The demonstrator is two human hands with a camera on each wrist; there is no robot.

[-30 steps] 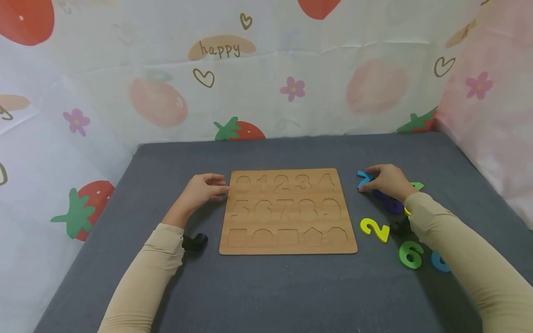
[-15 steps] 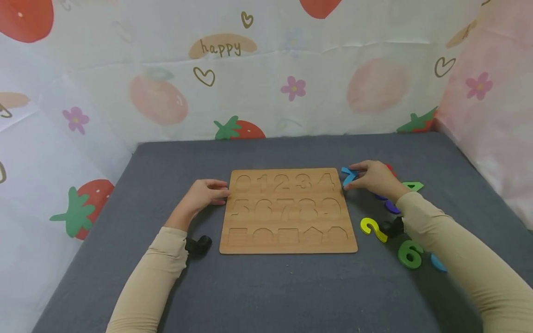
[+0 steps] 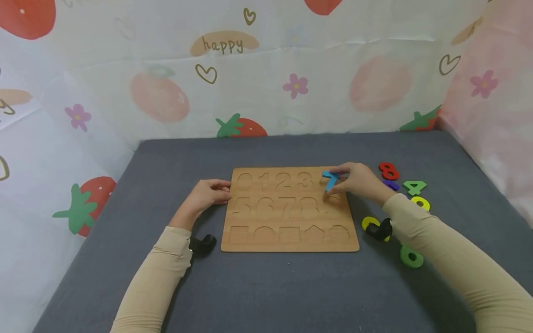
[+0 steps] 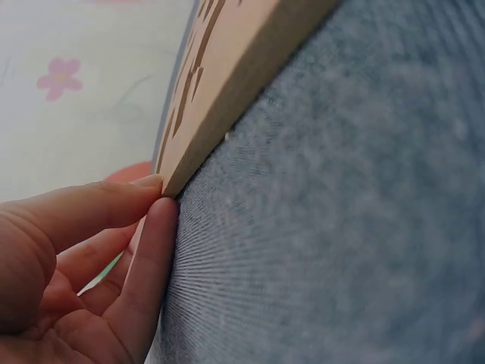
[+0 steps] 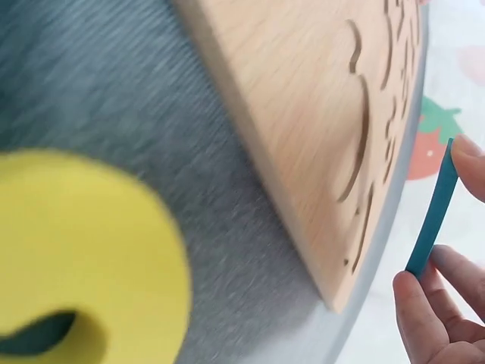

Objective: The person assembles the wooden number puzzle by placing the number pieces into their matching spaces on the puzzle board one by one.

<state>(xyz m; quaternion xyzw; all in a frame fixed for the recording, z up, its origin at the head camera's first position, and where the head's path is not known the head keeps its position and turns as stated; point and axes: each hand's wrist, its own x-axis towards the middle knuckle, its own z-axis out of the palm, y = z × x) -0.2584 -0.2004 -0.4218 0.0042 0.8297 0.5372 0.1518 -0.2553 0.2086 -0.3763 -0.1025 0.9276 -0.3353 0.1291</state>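
Note:
A wooden number puzzle board [image 3: 270, 221] with cut-out digit and shape recesses lies flat on the table. At its left edge my left hand [image 3: 204, 196] holds it; the thumb and a finger meet at the board's corner in the left wrist view. Over the board's upper right my right hand [image 3: 359, 181] pinches a blue number 7 [image 3: 331, 179] between thumb and fingers. Seen edge-on in the right wrist view, the blue 7 [image 5: 433, 216] is raised off the board. Recesses for 4 and 9 are partly hidden beneath it and the hand.
Right of the board lie loose digits: a red 8 [image 3: 389, 171], a green 4 [image 3: 414, 187], a purple piece [image 3: 391, 185], a yellow piece [image 3: 421, 202] and a green 6 [image 3: 411, 256]. A yellow 2 [image 3: 367, 222] is partly covered by the black wrist camera [image 3: 380, 230]. Patterned cloth [image 3: 316, 111] rises behind the table.
My right hand has carried the blue 7 leftward from the loose digits to over the board. My left hand has shifted slightly and now meets the board's left edge.

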